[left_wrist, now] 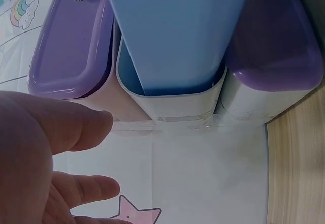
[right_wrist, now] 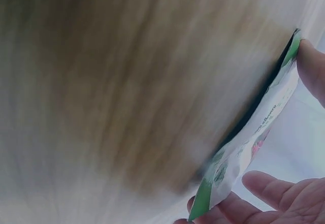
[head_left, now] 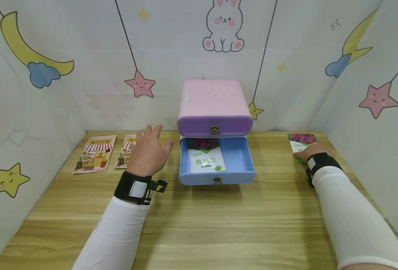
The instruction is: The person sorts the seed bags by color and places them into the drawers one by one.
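My right hand grips a flat seed packet with a magenta flower picture, by its sides, at the table's right. In the right wrist view the thumb is on one edge of the packet and fingers curl round the other. My left hand, fingers spread, holds nothing and hovers left of a small drawer cabinet. The cabinet's blue drawer is pulled out. Inside it lies a similar flower seed packet. Purple drawers sit shut on either side of the blue one in the left wrist view.
Two pink-and-yellow packets with a striped awning picture lie at the left: one packet in full view, the other packet partly behind my left hand. A printed cloth backdrop surrounds the wooden table at the back and sides.
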A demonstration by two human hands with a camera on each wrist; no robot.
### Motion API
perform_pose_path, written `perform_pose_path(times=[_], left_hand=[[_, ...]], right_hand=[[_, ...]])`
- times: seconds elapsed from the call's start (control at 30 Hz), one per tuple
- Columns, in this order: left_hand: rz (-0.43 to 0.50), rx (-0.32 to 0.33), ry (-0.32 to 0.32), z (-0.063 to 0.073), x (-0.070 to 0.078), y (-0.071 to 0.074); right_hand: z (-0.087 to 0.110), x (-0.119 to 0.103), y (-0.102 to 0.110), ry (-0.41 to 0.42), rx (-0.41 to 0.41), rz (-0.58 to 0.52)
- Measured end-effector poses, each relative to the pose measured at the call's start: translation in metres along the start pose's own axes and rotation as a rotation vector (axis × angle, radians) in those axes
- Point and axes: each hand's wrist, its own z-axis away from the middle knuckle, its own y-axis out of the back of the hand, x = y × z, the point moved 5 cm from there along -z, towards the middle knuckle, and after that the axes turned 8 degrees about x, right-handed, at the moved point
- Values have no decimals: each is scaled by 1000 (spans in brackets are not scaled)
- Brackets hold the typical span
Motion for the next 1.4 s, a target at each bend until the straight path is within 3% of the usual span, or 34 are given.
perform_pose_path(times=[0.7,0.83,1.07,1.4], left_hand=[[-8,-2,8,1,0,-1],[-10,-1,8,0,0,-2],[-7,1,5,1,0,-3],[-10,-4,4,2,1,-2]], right_hand=[[4,2,5,-46,27,-69],[6,1,8,-57,85,-105],[1,3,12,-81,277,-266],[4,0,12,-102,327,-431]])
